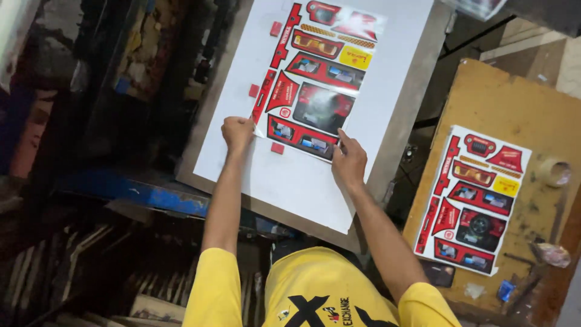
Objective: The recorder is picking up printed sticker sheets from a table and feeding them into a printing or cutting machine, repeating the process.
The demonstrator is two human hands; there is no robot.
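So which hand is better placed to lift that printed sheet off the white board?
Probably the right hand: its fingers lie on the printed sheet's near corner at the edge. The left hand, a fist, rests at the sheet's other near corner.

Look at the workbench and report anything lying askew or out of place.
Nothing clearly stands out. The left hand and right hand press a printed sheet against red stops on the white board.

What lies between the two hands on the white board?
In the head view, the lower edge of the red printed sticker sheet spans the stretch between the left hand and the right hand, with one small red tab below it.
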